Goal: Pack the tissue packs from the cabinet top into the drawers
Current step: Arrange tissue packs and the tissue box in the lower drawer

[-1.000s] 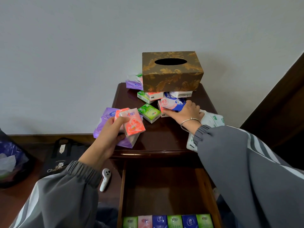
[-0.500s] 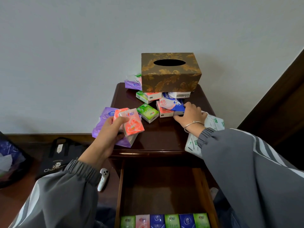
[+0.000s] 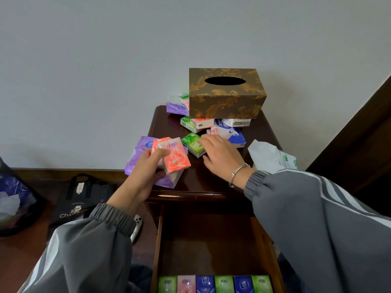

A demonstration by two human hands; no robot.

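Note:
My left hand (image 3: 146,168) grips two pink tissue packs (image 3: 174,155) above a larger purple pack (image 3: 140,154) at the front left of the dark cabinet top (image 3: 213,178). My right hand (image 3: 222,157) reaches over a small green pack (image 3: 191,142), fingertips touching it. Behind it lie a blue and white pack (image 3: 231,133), a green and pink pair (image 3: 195,123) and a white pack (image 3: 239,122). The drawer (image 3: 211,246) below stands pulled out, with a row of several packs (image 3: 214,283) along its front.
A brown and gold tissue box (image 3: 226,94) stands at the back of the cabinet top, more packs (image 3: 177,104) to its left. A white plastic wrapper (image 3: 270,157) hangs over the right edge. A black bag (image 3: 80,197) and a white controller (image 3: 136,228) lie on the floor at left.
My right hand has moved left, from the pink and blue packs to the small green pack. My left hand keeps its hold on the pink packs.

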